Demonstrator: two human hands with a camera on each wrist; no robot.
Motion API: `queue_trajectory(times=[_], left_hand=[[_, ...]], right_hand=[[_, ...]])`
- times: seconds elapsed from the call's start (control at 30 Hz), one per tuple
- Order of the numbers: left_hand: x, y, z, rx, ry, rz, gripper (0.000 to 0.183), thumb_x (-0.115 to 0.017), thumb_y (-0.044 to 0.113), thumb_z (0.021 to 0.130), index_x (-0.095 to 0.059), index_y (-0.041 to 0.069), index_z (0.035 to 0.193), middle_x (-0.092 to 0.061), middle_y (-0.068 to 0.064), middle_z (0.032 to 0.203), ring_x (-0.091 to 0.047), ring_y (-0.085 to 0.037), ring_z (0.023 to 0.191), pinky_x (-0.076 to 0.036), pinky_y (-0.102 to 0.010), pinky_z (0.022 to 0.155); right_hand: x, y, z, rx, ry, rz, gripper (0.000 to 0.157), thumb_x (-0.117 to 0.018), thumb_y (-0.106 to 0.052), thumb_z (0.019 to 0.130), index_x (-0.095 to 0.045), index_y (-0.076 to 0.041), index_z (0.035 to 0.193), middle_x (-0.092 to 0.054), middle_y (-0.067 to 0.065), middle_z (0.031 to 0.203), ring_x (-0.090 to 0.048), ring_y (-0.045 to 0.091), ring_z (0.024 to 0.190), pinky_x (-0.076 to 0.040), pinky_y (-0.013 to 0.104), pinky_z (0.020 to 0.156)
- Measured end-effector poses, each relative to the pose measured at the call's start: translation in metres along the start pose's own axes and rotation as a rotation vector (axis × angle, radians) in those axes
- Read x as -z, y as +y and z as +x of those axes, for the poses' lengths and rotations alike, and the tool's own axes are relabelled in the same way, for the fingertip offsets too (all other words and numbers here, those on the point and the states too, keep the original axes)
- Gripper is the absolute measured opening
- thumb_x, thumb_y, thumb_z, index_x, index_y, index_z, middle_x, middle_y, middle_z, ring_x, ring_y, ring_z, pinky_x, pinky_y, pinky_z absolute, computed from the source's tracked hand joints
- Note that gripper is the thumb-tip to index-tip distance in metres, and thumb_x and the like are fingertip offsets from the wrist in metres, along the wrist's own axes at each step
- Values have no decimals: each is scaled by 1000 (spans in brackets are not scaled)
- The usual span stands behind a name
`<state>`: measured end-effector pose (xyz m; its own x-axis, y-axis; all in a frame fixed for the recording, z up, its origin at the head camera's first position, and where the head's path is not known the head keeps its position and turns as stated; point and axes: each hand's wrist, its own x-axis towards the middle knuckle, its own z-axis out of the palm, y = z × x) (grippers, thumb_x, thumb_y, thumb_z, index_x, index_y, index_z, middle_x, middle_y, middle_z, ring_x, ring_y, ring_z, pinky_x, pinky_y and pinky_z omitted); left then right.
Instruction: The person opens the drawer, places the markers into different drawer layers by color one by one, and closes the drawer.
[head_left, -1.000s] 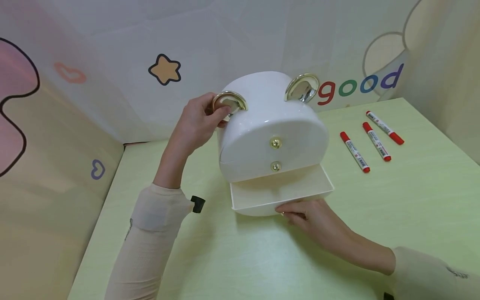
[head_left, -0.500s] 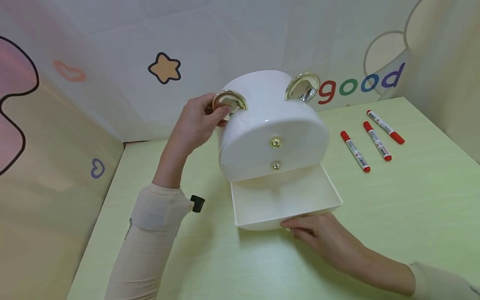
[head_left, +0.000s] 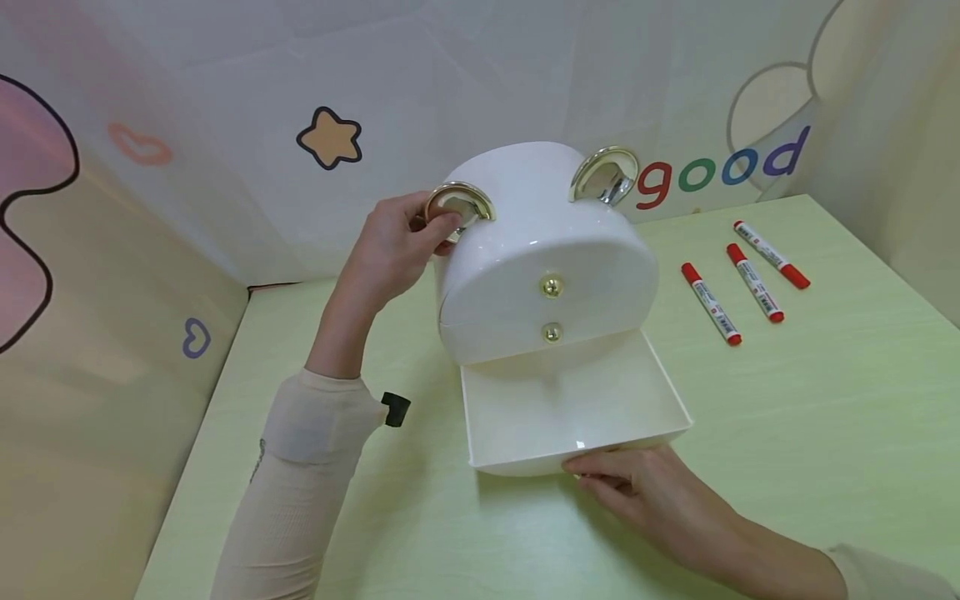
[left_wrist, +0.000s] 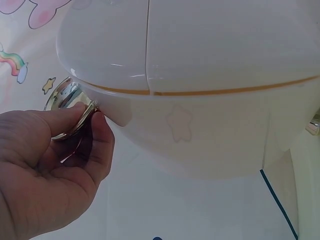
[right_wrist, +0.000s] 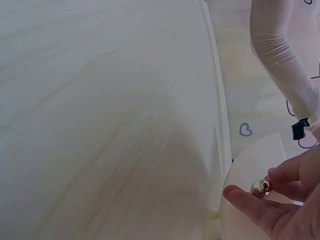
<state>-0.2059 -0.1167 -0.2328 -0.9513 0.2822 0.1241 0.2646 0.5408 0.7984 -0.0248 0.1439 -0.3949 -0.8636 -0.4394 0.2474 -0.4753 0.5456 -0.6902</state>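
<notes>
A white rounded storage box (head_left: 517, 196) with gold ears stands on the table, its bottom drawer (head_left: 570, 400) pulled far out and bare inside. My left hand (head_left: 390, 242) grips the box's left gold ear (head_left: 480, 200), thumb on the front and fingers behind; the left wrist view shows the same ear (left_wrist: 67, 95) from the side. Low at the drawer front, my right hand (head_left: 660, 500) pinches the drawer's gold knob (right_wrist: 260, 189) between thumb and fingers. Two more gold knobs, an upper knob (head_left: 552, 286) and a lower knob (head_left: 552, 333), show on the box front.
Three red-capped markers, a left marker (head_left: 711, 304), a middle marker (head_left: 755, 283) and a right marker (head_left: 771, 254), lie right of the box on the pale green table (head_left: 840, 400). A printed white backdrop (head_left: 450, 83) rises behind and at the sides.
The drawer has slid farther out toward me, showing more of its inside. My right hand has moved back with its knob; the left hand and the box have stayed in place.
</notes>
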Motion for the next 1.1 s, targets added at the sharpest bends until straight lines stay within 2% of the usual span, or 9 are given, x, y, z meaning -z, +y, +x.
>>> queue_trajectory(times=[0.27, 0.4, 0.63, 1.0, 1.1], left_hand=[[3, -1, -1, -3, 4, 8, 17, -62, 15, 105, -67, 0, 110, -66, -15, 108, -68, -28, 96, -54, -43, 95], [4, -1, -1, -1, 1, 0, 17, -62, 15, 105, -67, 0, 112, -66, -15, 109, -68, -28, 96, -53, -43, 95], [3, -2, 0, -2, 0, -7, 16, -62, 15, 105, -67, 0, 109, -66, -15, 109, -68, -28, 95, -54, -39, 93], [1, 1, 0, 7, -20, -20, 15, -62, 16, 105, -65, 1, 102, -69, -12, 113, -69, -26, 96, -52, -38, 94], [1, 0, 0, 7, -21, -17, 16, -62, 16, 105, -65, 1, 102, -69, -12, 113, -69, -27, 97, -52, -40, 95]], right_hand=[[-5, -2, -3, -37, -46, 78, 28, -70, 4, 93, -78, -8, 117, -75, -2, 110, -64, 1, 89, -58, 21, 74], [-5, -3, -4, -46, -78, 95, 29, -70, 2, 94, -75, -7, 121, -75, 1, 114, -65, 1, 91, -58, 22, 76], [-1, -4, -6, -46, -95, 66, 30, -69, -1, 96, -74, -10, 124, -74, 2, 118, -68, 4, 97, -58, 24, 77], [1, -1, -9, -21, -87, 14, 30, -71, -2, 96, -75, -12, 124, -74, -1, 119, -64, 2, 96, -56, 24, 75], [1, -1, -9, -15, -91, 3, 31, -71, -1, 96, -75, -12, 124, -74, -1, 119, -62, 0, 91, -55, 23, 73]])
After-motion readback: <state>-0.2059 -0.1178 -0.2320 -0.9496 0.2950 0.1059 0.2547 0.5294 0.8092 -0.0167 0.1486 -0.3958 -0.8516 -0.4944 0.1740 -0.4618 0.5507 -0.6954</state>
